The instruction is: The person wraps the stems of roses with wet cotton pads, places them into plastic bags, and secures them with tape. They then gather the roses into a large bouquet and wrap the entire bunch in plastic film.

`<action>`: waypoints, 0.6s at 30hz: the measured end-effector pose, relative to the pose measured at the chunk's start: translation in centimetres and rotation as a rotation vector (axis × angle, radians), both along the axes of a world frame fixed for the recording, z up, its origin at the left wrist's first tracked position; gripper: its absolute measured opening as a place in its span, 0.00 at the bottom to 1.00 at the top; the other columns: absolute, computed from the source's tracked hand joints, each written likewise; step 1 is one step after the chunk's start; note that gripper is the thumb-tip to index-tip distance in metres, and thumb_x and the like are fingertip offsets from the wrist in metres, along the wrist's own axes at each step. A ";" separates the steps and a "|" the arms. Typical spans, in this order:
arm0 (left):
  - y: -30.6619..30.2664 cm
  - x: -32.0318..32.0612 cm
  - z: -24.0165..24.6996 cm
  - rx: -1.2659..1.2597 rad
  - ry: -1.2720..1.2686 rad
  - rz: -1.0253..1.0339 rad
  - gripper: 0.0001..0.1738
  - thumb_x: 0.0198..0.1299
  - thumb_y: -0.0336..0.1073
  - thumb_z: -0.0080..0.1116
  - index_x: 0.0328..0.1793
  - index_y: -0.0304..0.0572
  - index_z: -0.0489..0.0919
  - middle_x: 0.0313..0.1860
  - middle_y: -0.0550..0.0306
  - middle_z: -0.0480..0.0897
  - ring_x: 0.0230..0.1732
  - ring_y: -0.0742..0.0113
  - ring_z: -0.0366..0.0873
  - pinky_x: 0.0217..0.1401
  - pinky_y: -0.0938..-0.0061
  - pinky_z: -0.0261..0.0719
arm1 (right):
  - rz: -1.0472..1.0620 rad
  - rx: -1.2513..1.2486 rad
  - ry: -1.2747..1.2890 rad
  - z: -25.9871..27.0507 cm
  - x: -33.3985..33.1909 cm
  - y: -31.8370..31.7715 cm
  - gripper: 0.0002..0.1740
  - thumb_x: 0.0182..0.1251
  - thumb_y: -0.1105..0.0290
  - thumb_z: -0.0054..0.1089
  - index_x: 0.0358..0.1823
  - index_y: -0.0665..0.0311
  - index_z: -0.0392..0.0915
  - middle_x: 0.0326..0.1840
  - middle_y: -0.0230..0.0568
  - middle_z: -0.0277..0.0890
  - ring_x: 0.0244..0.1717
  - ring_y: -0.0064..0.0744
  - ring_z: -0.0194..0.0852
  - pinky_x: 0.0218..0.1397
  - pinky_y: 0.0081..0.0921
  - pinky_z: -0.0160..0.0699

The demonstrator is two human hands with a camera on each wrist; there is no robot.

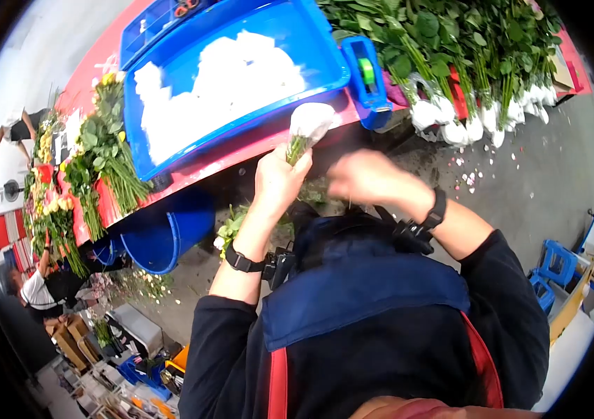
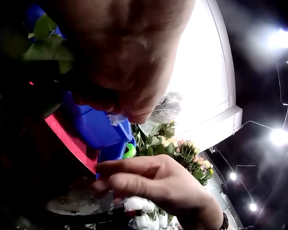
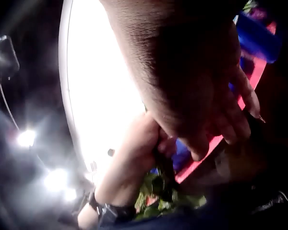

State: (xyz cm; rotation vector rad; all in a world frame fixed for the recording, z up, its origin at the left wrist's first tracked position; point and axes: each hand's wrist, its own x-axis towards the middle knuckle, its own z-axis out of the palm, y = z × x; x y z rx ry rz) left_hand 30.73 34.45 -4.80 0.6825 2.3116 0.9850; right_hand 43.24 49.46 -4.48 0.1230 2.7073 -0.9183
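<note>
My left hand [image 1: 279, 178] grips a bunch of green stems [image 1: 297, 149] just beyond the pink table's near edge. A white wrap under clear plastic [image 1: 311, 120] covers the stem ends, which point up toward the table. Below the hand, leaves and pale flowers [image 1: 230, 230] show beside the left forearm. My right hand [image 1: 367, 176], blurred in the head view, is to the right of the bunch and apart from it. In the left wrist view the right hand [image 2: 153, 184] has its fingers loosely extended. The right wrist view shows no thing between those fingers.
A blue tray [image 1: 234, 126] of white pads stands on the pink table [image 1: 192, 165], beside a blue tape dispenser [image 1: 365, 80]. Bunches with white-wrapped ends [image 1: 454, 131] lie at right, yellow roses [image 1: 108, 115] at left. A blue bucket [image 1: 154, 241] is below; two people work at far left.
</note>
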 end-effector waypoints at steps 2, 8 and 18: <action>1.3 0.7 -0.8 -0.063 0.087 -0.114 0.19 0.57 0.45 0.59 0.42 0.33 0.80 0.29 0.37 0.82 0.36 0.44 0.83 0.41 0.59 0.79 | -0.504 -0.068 0.164 -1.4 1.1 5.8 0.13 0.58 0.59 0.60 0.34 0.61 0.85 0.35 0.49 0.81 0.39 0.50 0.81 0.44 0.43 0.79; 7.1 5.0 -5.5 -0.236 0.111 -0.414 0.20 0.53 0.44 0.58 0.35 0.28 0.79 0.31 0.30 0.80 0.39 0.37 0.81 0.45 0.53 0.79 | -0.612 -0.292 0.150 -7.4 -1.0 15.2 0.13 0.54 0.61 0.68 0.33 0.63 0.86 0.30 0.44 0.84 0.32 0.33 0.83 0.41 0.30 0.79; 13.3 5.7 -0.2 -0.227 -0.577 -0.681 0.13 0.53 0.38 0.60 0.26 0.35 0.78 0.15 0.60 0.75 0.13 0.72 0.70 0.17 0.74 0.69 | -0.715 -0.749 0.270 -4.1 10.9 8.3 0.10 0.60 0.75 0.62 0.43 0.70 0.81 0.42 0.39 0.81 0.44 0.25 0.77 0.52 0.28 0.76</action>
